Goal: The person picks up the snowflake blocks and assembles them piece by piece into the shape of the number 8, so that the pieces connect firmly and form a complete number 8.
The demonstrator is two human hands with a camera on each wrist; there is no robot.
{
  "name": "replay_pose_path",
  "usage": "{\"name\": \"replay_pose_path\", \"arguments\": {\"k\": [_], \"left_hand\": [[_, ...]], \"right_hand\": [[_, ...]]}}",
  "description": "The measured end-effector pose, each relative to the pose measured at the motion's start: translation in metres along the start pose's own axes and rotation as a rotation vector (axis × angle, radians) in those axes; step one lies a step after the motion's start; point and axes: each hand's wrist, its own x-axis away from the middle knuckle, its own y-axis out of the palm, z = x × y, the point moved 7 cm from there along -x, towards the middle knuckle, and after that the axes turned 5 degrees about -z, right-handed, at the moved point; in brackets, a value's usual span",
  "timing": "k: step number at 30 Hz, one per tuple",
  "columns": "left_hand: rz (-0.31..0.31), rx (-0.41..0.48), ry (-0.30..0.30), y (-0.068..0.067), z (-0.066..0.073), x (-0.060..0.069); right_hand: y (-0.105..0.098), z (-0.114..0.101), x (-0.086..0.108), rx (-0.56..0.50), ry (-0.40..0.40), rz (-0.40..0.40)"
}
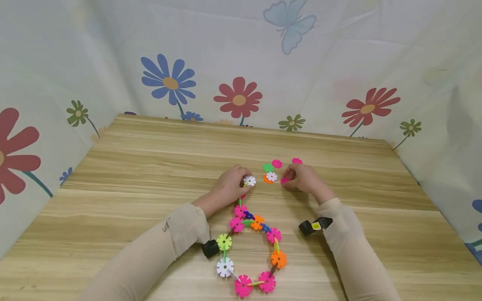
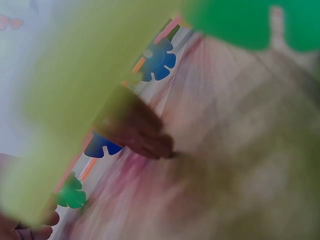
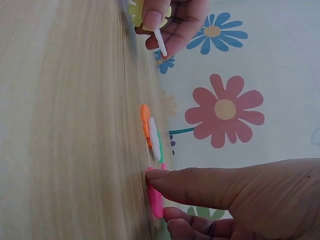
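Note:
In the head view the left hand [image 1: 229,186] pinches the end of a chain of notched discs, at a white disc [image 1: 249,180] joined to a yellow disc [image 3: 135,12]. From there the chain runs down into a closed ring with orange [image 1: 279,259], pink and white discs. The right hand [image 1: 306,179] has its thumb and fingers round a pink disc [image 3: 155,194] at the table surface. Large blurred green and yellow-green discs fill much of the left wrist view.
Between the hands lie loose discs: a green one [image 1: 268,167], a white one [image 1: 271,176] over an orange one, and a pink one [image 1: 277,163]. Another pink disc [image 1: 297,160] is just beyond the right hand. A flowered cloth [image 1: 316,83] hangs behind the wooden table [image 1: 158,146].

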Motion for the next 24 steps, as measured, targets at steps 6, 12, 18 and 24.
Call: {"name": "replay_pose_path", "arguments": {"k": [6, 12, 18, 24], "left_hand": [[-0.001, -0.005, -0.001, 0.000, -0.001, 0.000], [-0.003, -0.013, -0.001, 0.001, -0.001, -0.001], [0.003, -0.010, 0.004, 0.000, -0.001, -0.001], [0.015, -0.024, 0.006, 0.000, -0.002, 0.000]], "right_hand": [[0.001, 0.002, 0.000, 0.012, 0.014, -0.012], [0.000, 0.005, 0.000, -0.066, 0.061, -0.025], [-0.001, -0.001, 0.001, -0.228, 0.036, -0.029], [-0.001, -0.021, 0.003, -0.223, -0.082, 0.064]]}}
